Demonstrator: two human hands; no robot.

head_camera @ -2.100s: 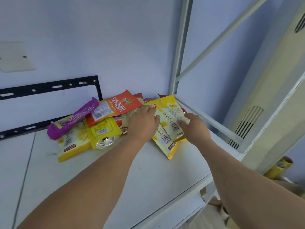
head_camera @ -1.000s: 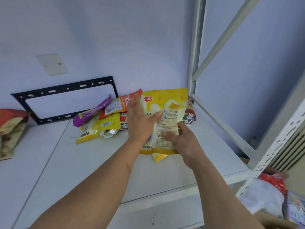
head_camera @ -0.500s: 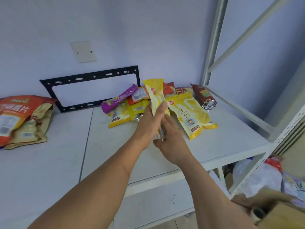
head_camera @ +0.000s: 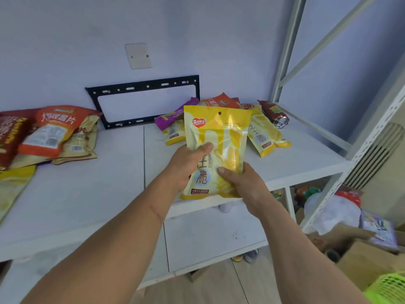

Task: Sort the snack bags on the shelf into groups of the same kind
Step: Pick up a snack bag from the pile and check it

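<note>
Yellow snack bag (head_camera: 215, 137) hides part of the pile behind it on white shelf (head_camera: 92, 194); purple bag (head_camera: 173, 116) & orange bag (head_camera: 221, 102) only partly seen. Bag upright, long axis vertical, hang-hole up, front facing cam, held above shelf's front edge. Left hand (head_camera: 186, 165) grips its left edge, right hand (head_camera: 243, 183) pinches lower right.

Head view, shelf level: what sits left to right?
Orange chip bag → black wall bracket → purple snack bag → held yellow snack bag → dark red snack pack → white shelf post.
</note>
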